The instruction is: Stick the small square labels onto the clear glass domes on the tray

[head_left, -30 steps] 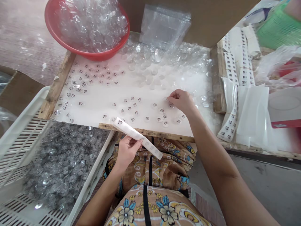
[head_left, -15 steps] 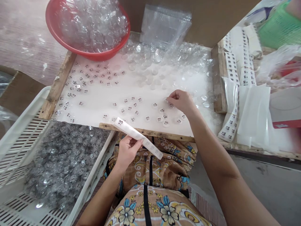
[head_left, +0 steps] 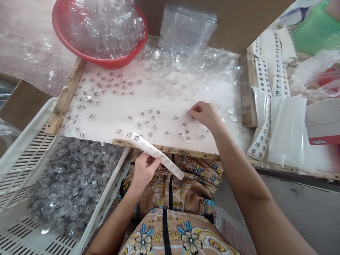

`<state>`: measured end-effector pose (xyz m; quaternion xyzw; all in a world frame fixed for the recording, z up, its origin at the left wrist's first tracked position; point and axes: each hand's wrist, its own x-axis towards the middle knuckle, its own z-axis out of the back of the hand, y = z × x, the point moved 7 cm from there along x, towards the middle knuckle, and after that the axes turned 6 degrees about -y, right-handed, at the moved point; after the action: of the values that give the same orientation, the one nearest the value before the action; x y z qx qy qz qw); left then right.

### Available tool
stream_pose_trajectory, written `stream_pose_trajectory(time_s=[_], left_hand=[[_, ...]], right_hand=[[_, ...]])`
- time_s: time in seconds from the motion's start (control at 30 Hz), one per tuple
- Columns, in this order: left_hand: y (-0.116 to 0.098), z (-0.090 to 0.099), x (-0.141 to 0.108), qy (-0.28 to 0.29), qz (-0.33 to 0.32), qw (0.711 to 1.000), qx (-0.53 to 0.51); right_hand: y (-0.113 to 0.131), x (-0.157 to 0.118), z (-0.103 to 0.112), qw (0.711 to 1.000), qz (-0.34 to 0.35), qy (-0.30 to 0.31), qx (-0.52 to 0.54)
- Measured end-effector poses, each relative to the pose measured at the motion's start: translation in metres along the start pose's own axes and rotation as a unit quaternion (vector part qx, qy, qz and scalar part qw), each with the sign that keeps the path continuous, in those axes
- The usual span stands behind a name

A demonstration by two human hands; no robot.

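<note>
My left hand (head_left: 145, 171) pinches a white strip of stickers (head_left: 151, 150) at its middle, above the board's front edge. One dark animal-face sticker (head_left: 136, 138) shows at the strip's upper left end. Over the white board (head_left: 111, 109), my right hand (head_left: 204, 112) has thumb and forefinger pressed together, with a small dark printed sticker (head_left: 188, 112) at the tips. Whether that sticker touches a disc beneath is hard to see. Clear discs with the same print (head_left: 183, 124) lie around and below that hand. Plain clear discs (head_left: 175, 79) are spread farther back.
A red basin (head_left: 106, 63) heaped with clear discs stands at the back left. Below it, a white slatted crate (head_left: 29, 157) holds many printed discs. Wooden rails (head_left: 63, 95) edge the board. Sticker sheets (head_left: 262, 76) and a green basket (head_left: 313, 32) are at right.
</note>
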<state>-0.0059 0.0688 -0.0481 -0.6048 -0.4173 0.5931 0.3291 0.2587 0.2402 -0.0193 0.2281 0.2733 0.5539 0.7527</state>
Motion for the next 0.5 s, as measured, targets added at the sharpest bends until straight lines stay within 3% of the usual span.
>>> stream_pose_trajectory(time_s=[0.5], left_hand=[[-0.0001,-0.0003,-0.0007,0.000,0.001,1.000,0.003]], right_hand=[[0.0017,-0.0001,0.0011,1.000,0.009,-0.009,-0.003]])
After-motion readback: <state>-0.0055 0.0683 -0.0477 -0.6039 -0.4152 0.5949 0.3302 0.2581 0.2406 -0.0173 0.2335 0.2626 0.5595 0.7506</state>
